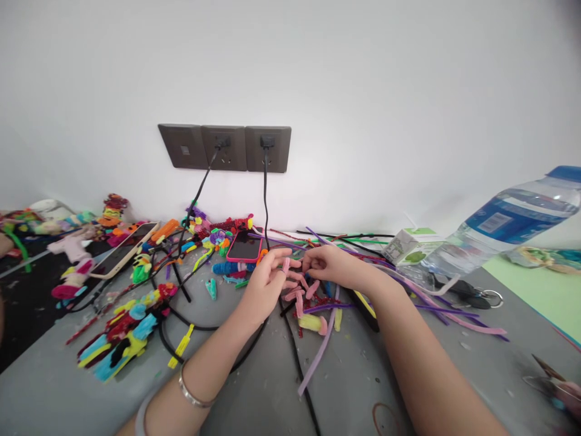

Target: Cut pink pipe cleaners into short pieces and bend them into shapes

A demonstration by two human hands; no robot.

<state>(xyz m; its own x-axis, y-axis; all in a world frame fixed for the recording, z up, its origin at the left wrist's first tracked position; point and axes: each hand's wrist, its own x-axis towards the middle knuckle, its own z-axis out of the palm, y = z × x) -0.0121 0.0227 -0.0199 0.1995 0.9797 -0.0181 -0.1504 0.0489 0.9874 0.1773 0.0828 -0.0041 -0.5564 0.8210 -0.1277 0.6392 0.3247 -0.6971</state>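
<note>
My left hand is closed, a short pink fuzzy piece between its thumb and fingers. Close on its right, my right hand has its fingers bent together over the pile; what they hold, if anything, is hidden. Several short pink pieces lie just below and between the hands. A pale yellow piece with a pink end rests nearer to me. Purple pipe cleaners and red sparkly ones spread around the pile.
Black cables cross the grey table. Phones, colourful fuzzy figures and a stand are at the left. A water bottle, a drink carton and keys are at the right. Wall sockets are behind.
</note>
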